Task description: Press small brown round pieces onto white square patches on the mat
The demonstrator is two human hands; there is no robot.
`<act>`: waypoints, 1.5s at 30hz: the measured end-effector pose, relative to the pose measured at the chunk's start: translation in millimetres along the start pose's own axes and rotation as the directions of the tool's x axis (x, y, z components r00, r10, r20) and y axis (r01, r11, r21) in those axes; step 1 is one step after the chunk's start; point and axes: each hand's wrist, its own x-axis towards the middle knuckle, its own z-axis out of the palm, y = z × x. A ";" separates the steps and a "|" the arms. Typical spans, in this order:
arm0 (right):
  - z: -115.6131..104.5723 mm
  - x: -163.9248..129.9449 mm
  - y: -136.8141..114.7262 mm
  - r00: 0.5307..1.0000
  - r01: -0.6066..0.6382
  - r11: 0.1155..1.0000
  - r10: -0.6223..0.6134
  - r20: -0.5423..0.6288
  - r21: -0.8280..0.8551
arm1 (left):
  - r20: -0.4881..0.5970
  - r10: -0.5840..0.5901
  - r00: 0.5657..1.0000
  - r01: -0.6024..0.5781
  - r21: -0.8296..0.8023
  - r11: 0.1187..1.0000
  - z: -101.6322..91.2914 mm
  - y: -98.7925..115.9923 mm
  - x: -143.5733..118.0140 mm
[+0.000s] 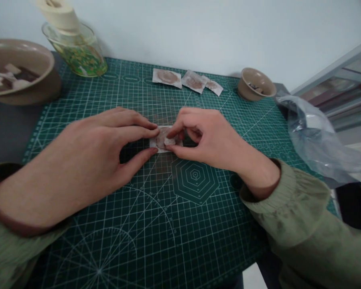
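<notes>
A small clear packet (163,139) with a brownish round piece inside lies on the green cutting mat (168,208) at the centre. My left hand (87,160) pinches its left edge between thumb and fingers. From the right, my right hand (204,136) grips the packet's other edge with thumb and forefinger. Both hands cover the packet's ends. Three similar packets (188,81) lie in a row at the far edge of the mat.
A large beige bowl (27,56) with pale and dark pieces sits at the far left. Beside it stands a glass jar (78,50) with tape rolls on top. A small beige bowl (255,84) and a crumpled plastic bag (315,140) are at the right.
</notes>
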 end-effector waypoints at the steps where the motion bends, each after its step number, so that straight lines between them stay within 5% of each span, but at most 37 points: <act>1: 0.0 0.1 0.3 1.000 -0.010 1.000 0.009 -0.021 -0.008 | -0.002 0.000 1.000 0.000 -0.009 1.000 0.2 -0.3 -0.1; 4: 0.7 1.0 0.1 0.995 -0.040 0.998 0.034 -0.098 -0.054 | 0.020 -0.007 1.000 0.007 -0.013 1.000 0.5 -0.6 -0.2; 9: -1.7 -0.1 -0.8 0.999 0.016 0.999 -0.017 0.027 0.033 | 0.001 0.006 1.000 -0.006 0.010 1.000 -0.1 -0.3 -0.7; 15: 4.2 0.5 2.2 0.996 0.012 1.000 -0.012 -0.093 0.002 | 0.004 0.015 1.000 -0.015 -0.010 1.000 1.9 -3.8 -0.4; 18: 6.6 -0.8 1.0 0.994 0.057 0.986 -0.042 -0.096 0.156 | -0.005 0.004 1.000 -0.004 -0.060 0.998 2.8 -5.6 0.3; 23: 3.0 -3.2 -5.3 0.969 -0.093 0.875 0.188 -0.157 0.475 | -0.063 -0.065 0.996 0.053 -0.172 0.984 -5.0 3.3 5.4; 29: 4.9 0.5 -9.2 0.990 -0.053 0.721 0.129 -0.058 0.691 | -0.219 -0.096 0.971 0.039 -0.255 0.966 -16.2 22.7 10.8; 45: 5.8 -3.7 -12.2 0.979 0.085 0.746 0.061 -0.194 0.660 | -0.323 -0.094 0.942 -0.011 -0.310 0.951 -14.4 27.6 9.0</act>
